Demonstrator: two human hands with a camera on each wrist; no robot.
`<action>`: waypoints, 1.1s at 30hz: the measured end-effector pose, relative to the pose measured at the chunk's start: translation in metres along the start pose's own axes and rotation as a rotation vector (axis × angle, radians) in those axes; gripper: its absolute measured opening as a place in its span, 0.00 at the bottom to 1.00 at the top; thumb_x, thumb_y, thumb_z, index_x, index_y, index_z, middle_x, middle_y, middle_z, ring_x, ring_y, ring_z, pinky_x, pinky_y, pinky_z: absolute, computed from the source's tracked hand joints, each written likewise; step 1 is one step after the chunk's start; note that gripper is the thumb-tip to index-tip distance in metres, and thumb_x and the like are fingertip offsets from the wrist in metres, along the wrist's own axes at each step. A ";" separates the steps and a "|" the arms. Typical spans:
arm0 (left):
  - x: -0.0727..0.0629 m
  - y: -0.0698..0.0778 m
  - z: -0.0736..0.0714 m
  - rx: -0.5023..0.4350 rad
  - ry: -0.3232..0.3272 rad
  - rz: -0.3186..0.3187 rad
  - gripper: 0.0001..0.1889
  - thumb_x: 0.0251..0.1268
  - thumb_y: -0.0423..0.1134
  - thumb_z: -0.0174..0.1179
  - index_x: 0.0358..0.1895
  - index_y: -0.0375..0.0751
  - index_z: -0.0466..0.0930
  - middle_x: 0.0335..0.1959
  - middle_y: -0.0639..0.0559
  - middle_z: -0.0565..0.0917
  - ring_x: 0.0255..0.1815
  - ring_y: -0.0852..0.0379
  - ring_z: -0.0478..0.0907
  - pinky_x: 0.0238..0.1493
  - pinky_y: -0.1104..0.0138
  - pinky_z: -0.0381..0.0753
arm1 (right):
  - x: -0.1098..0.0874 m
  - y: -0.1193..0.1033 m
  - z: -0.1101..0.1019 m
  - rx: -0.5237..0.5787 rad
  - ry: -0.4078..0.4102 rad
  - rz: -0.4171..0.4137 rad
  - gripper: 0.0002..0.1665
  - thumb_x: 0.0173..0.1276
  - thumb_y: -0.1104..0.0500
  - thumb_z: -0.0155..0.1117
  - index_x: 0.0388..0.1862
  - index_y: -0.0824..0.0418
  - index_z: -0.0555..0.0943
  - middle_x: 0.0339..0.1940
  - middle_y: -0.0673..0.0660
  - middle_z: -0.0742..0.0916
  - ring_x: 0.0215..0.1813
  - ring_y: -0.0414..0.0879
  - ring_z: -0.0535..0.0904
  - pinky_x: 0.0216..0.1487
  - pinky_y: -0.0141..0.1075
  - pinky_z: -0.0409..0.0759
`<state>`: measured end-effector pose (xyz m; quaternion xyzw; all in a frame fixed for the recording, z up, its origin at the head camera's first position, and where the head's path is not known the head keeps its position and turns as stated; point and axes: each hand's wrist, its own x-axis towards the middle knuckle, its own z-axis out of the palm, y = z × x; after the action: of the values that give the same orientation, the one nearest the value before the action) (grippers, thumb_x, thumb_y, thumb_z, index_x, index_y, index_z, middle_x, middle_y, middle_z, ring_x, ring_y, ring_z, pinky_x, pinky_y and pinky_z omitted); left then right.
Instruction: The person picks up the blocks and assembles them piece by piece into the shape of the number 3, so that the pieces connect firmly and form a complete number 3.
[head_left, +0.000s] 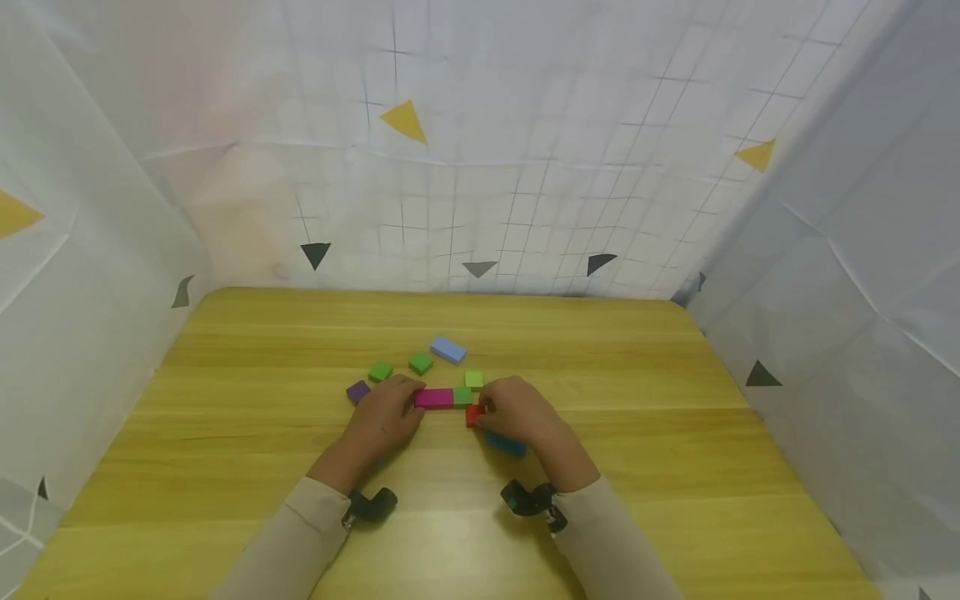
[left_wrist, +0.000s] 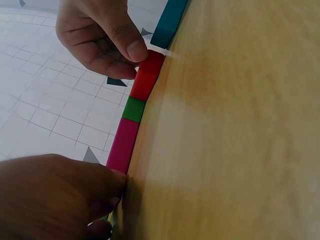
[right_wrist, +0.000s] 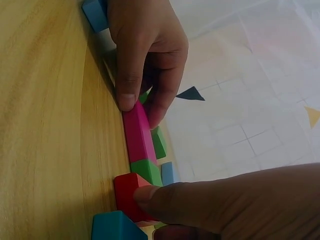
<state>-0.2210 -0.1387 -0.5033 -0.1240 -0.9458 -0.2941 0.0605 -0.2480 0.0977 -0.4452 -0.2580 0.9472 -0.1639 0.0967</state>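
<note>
A long magenta block (head_left: pixel 434 398) lies flat on the wooden table, its right end against a small green block (head_left: pixel 462 397). My left hand (head_left: pixel 384 417) pinches the magenta block's left end between thumb and fingers, as the right wrist view shows. Just nearer to me than the green block's right end is a red block (head_left: pixel 474 415). Thumb and fingers of my right hand (head_left: pixel 517 408) hold that red block; its far side is hidden by them. A blue block (head_left: pixel 506 444) lies under and beside my right hand, partly covered in the head view.
Beyond the row are a yellow-green block (head_left: pixel 473 379), a light blue block (head_left: pixel 447 349) and two green blocks (head_left: pixel 421 362). A purple block (head_left: pixel 357 392) sits by my left hand. Another blue block (right_wrist: pixel 95 14) shows behind it. White patterned sheets enclose the table (head_left: pixel 600 350).
</note>
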 end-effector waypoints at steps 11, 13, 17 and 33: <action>0.000 0.001 0.001 -0.007 -0.003 0.007 0.20 0.65 0.40 0.65 0.59 0.41 0.81 0.54 0.49 0.83 0.58 0.51 0.80 0.61 0.57 0.79 | -0.004 0.005 -0.005 0.046 0.044 0.023 0.18 0.61 0.50 0.74 0.43 0.61 0.87 0.40 0.54 0.89 0.42 0.46 0.84 0.45 0.42 0.84; 0.001 0.000 0.002 -0.007 -0.001 0.010 0.20 0.65 0.40 0.65 0.59 0.41 0.81 0.54 0.49 0.83 0.58 0.50 0.80 0.61 0.57 0.79 | -0.005 0.005 -0.007 0.056 0.047 0.028 0.17 0.62 0.51 0.72 0.44 0.61 0.87 0.41 0.54 0.90 0.44 0.48 0.85 0.47 0.44 0.84; 0.001 0.001 0.002 -0.012 -0.006 0.008 0.20 0.65 0.40 0.65 0.59 0.41 0.81 0.54 0.48 0.83 0.58 0.50 0.80 0.61 0.57 0.79 | -0.007 0.006 -0.010 0.066 0.039 0.037 0.14 0.64 0.52 0.71 0.44 0.61 0.87 0.40 0.54 0.89 0.44 0.48 0.84 0.48 0.44 0.84; 0.000 0.000 0.002 0.005 0.016 0.018 0.19 0.64 0.39 0.65 0.58 0.39 0.81 0.54 0.47 0.83 0.57 0.48 0.80 0.61 0.55 0.79 | -0.030 0.010 -0.007 0.051 -0.014 0.001 0.19 0.64 0.55 0.71 0.49 0.67 0.83 0.42 0.58 0.87 0.47 0.51 0.83 0.51 0.46 0.83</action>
<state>-0.2215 -0.1375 -0.5044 -0.1301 -0.9448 -0.2922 0.0712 -0.2291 0.1234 -0.4395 -0.2561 0.9422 -0.1860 0.1102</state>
